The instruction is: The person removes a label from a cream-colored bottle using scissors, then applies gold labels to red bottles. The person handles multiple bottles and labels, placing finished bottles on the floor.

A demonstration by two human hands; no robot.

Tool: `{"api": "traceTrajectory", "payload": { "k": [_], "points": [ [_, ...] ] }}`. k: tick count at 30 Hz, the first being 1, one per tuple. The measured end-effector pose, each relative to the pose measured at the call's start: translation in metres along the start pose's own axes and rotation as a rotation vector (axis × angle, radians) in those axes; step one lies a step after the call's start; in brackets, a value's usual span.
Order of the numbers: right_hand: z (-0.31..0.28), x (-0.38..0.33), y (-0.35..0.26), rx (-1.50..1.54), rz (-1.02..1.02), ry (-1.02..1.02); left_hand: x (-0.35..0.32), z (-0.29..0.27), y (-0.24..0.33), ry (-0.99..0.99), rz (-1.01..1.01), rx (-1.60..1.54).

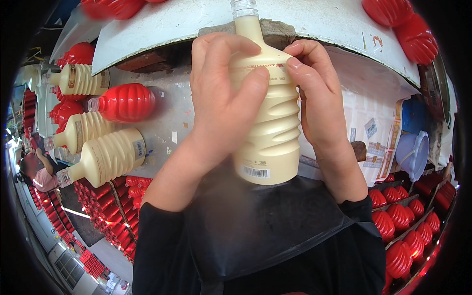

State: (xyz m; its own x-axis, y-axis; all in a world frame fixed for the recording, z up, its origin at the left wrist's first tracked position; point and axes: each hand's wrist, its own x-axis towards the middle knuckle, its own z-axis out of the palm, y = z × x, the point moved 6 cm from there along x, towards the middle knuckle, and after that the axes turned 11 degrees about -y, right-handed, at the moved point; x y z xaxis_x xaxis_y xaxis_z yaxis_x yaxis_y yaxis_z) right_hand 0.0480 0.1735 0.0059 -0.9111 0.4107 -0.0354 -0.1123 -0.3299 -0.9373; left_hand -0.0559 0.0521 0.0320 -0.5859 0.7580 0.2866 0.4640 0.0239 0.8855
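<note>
A cream-coloured bottle (270, 123) with a spirally ribbed body lies before me, its clear threaded mouth (244, 8) pointing away. Its neck rests between grey pads at the edge of a white board; its base, with a barcode label, is toward my dark apron. My left hand (223, 88) is closed over the bottle's left side, with the thumb on the front below the shoulder. At the right shoulder, beside small red print, my right hand (317, 83) is bent, thumb and forefinger tips close together against the bottle. Whether a thin piece sits between those tips is too small to tell.
Left on the grey table (172, 108) lie a red bottle (127, 102) and several cream bottles (110, 156). Printed label sheets (376, 128) and a pale blue bucket (413, 155) are on the right. Racks of red bottles (398, 216) stand below. Another person (44, 172) is far left.
</note>
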Motion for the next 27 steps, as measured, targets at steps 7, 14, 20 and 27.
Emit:
{"api": "traceTrajectory", "payload": {
  "k": [7, 14, 20, 27],
  "points": [
    [-0.005, -0.001, -0.004, -0.079, -0.022, -0.028, 0.007, 0.001, 0.021, 0.033, 0.103, 0.198],
    [-0.005, 0.002, -0.003, -0.185, -0.082, 0.006, 0.014, 0.003, 0.021, -0.019, -0.021, 0.331],
    [-0.005, 0.002, -0.006, -0.220, -0.082, -0.011, 0.013, 0.001, 0.016, 0.056, -0.070, 0.137],
    [-0.004, 0.003, -0.004, -0.261, -0.055, -0.033, 0.011, -0.001, 0.013, 0.040, -0.046, 0.093]
  ]
}}
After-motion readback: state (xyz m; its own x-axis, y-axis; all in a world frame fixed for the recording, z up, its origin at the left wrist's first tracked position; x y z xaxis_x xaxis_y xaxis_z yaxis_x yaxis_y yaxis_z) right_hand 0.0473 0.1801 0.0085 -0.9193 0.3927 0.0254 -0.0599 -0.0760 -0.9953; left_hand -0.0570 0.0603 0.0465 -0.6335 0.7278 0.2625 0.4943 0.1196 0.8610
